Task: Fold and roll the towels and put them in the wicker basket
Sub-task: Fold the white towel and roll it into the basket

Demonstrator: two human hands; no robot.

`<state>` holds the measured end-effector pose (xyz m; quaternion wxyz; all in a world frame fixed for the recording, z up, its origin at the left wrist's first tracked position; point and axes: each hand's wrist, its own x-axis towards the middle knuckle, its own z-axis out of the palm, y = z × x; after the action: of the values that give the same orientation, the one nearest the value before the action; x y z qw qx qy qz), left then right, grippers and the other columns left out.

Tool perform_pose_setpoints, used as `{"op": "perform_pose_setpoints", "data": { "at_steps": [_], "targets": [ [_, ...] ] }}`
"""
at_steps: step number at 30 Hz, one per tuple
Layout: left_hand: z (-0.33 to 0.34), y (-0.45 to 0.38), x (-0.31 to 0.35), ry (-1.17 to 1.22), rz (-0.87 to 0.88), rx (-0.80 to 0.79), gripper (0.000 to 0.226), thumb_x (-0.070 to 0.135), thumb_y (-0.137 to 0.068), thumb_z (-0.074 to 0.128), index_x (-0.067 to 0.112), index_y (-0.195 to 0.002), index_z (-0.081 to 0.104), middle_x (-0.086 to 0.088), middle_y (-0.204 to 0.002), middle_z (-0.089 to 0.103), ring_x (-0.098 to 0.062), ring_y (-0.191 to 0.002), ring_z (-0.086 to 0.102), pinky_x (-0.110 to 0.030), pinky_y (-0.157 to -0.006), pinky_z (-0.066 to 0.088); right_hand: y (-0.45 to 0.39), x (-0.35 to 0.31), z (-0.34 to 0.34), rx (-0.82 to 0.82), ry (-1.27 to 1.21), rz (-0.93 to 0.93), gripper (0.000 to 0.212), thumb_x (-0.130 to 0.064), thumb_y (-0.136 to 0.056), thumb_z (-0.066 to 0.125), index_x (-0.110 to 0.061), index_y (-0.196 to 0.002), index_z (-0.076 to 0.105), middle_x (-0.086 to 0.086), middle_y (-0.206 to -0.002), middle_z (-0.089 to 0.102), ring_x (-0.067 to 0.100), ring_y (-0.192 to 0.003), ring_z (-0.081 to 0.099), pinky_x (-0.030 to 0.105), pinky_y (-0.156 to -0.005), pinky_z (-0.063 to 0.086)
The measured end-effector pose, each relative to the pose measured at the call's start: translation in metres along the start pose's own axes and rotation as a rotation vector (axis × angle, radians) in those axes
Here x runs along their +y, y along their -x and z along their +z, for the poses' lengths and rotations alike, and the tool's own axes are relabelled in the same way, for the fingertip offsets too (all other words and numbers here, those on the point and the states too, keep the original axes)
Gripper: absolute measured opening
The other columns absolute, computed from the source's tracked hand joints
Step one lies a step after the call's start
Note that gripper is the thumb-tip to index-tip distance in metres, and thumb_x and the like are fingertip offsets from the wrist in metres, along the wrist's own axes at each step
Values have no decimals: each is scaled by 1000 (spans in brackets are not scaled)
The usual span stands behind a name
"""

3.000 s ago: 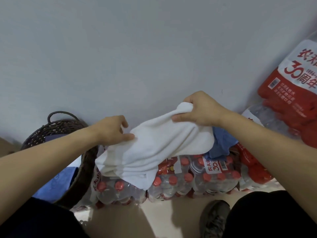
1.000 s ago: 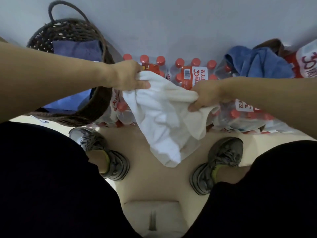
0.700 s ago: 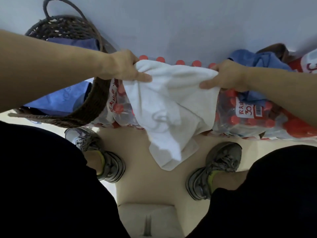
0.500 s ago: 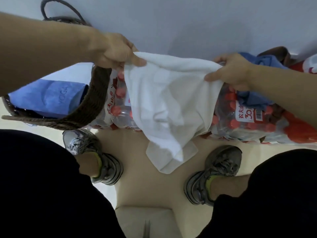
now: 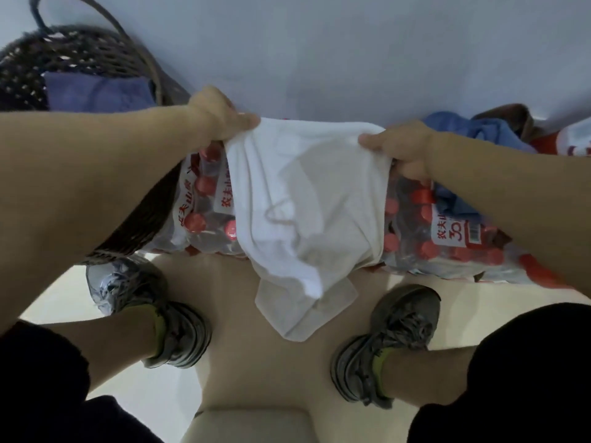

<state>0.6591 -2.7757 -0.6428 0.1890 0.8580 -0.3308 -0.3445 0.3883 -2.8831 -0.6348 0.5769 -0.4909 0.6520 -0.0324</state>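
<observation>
White towel point(image 5: 307, 199) hangs, top corners pinched by left hand point(image 5: 220, 115) and right hand point(image 5: 403, 148).

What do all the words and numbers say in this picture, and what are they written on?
"农夫山" in red, on the white label of the left water bottle pack; the white towel covers the rest.
"农", "30" and a barcode, on the label of the right water bottle pack; the barcode digits are too small to read.
Red print on the white label at the far right edge: too blurred and cut off to read.
Nothing else carries readable text.
</observation>
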Motion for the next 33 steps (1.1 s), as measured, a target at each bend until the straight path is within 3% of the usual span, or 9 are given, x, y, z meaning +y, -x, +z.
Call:
{"op": "perform_pose_setpoints", "data": {
  "at_steps": [2,4,7,11,16,21,28,32,33],
  "targets": [
    [6,-3,-6,286,-179,-3,76,55,-73,78,8,-129,56,-4,-126,61,-24,-107,60,-35,-92,51,-9,2,3,6,-2,-11,54,-28,-83,78,0,-124,57,11,-116,68,24,-96,68,39,-81,57],
    [17,-9,-13,432,-200,22,74,53,-74,78,9,-130,56,1,-126,61,-21,-103,62,-32,-87,52,-17,10,7,124,173,-125,57,-37,-81,78,-1,-121,58,7,-109,64,23,-91,64,31,-73,51],
    [29,-11,-19,337,-123,109,44,45,-82,74,7,-103,67,-6,-101,69,-18,-68,61,-26,-57,47,-25,26,15,391,367,-315,40,-44,-81,75,-7,-91,63,4,-83,60,22,-79,57,27,-65,40],
    [30,-6,-23,107,2,185,35,40,-84,72,5,-84,65,-12,-88,66,-31,-88,67,-29,-68,44,-28,38,17,609,283,-380,37,-42,-81,74,-7,-86,64,0,-77,57,18,-72,53,23,-65,36],
    [20,-8,-25,37,162,387,35,43,-78,74,11,-81,60,-11,-90,68,-25,-83,62,-30,-69,43,-26,47,8,576,234,-418,24,-42,-84,73,-19,-85,63,-9,-77,59,1,-62,50,7,-50,31],
    [36,-17,-20,-65,287,405,33,41,-83,67,12,-81,51,-15,-83,64,-36,-84,62,-34,-64,43,-23,53,3,640,394,-468,23,-39,-94,60,-16,-97,63,2,-87,65,20,-77,60,25,-69,42],
    [44,-39,-8,-278,408,473,37,50,-88,59,15,-100,57,-17,-100,68,-41,-94,62,-44,-77,47,-31,62,10,711,389,-424,34,-44,-96,53,-12,-106,58,9,-103,67,29,-92,63,30,-77,44],
    [37,-43,-12,-390,413,490,49,59,-86,55,13,-103,53,-16,-97,67,-41,-88,64,-44,-71,44,-23,47,13,753,445,-544,9,-23,-92,59,-21,-92,50,3,-101,59,24,-87,60,31,-72,44],
    [35,-43,-12,-383,406,473,51,60,-85,56,13,-103,53,-15,-97,67,-40,-88,63,-43,-70,44,-18,42,17,751,471,-601,12,-16,-90,59,-23,-89,49,3,-101,59,25,-86,59,33,-72,47]
  ]
}}
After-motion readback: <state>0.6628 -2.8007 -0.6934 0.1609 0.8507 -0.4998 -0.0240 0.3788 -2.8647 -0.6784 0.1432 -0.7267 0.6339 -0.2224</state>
